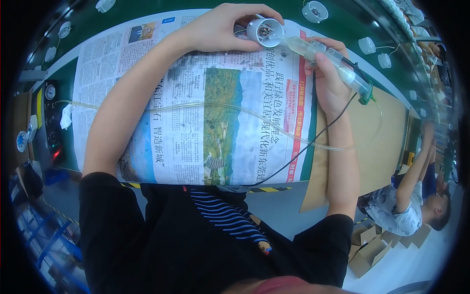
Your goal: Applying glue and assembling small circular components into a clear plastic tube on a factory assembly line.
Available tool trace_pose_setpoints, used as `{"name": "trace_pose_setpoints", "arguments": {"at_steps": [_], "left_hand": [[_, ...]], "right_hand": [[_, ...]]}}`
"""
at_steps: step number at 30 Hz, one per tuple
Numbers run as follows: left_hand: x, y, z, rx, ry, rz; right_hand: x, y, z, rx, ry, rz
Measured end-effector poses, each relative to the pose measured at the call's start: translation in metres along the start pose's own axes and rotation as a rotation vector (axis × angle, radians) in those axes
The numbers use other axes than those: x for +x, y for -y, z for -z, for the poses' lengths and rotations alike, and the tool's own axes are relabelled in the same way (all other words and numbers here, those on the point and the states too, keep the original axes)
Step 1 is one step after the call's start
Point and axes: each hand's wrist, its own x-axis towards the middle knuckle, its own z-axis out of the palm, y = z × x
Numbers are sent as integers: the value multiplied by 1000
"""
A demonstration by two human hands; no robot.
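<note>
At the far middle of the table, my left hand (218,29) curls its fingers around a small round white housing (253,30). Its opening faces me and shows wires or small parts inside. My right hand (330,81) grips a translucent dispensing syringe (348,76), fingers wrapped around the barrel. The syringe's narrow tip points left into or right at the housing's opening; whether it touches the parts inside I cannot tell. A green cap (365,94) closes its back end, and a clear air tube (254,113) runs from there leftward across the newspaper.
Newspaper (186,83) covers the green table, with brown cardboard (362,147) to its right. A control box with a gauge (51,117) stands at the left. Other white housings (315,12) lie along the far side. A black cable hangs near my right forearm. Another person (416,206) sits at the right.
</note>
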Motion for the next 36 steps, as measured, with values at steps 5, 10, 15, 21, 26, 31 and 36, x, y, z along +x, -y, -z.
{"name": "trace_pose_setpoints", "arguments": {"at_steps": [5, 10, 15, 21, 26, 31, 36], "left_hand": [[1, 4, 1, -9, -4, -9], [2, 8, -3, 110, -79, -17], [18, 10, 3, 352, -367, 155], [63, 13, -3, 808, -162, -403], [82, 19, -10, 1427, 49, -238], [68, 16, 4, 906, -263, -250], [27, 6, 9, 182, -461, 244]], "right_hand": [[1, 1, 0, 2, 2, 8], [1, 2, 0, -15, -21, 6], [3, 2, 3, 146, -93, 7], [4, 6, 2, 240, -59, -13], [0, 8, 1, 128, -69, -30], [0, 7, 6, 174, -29, -23], [3, 7, 7, 281, 14, -8]]}}
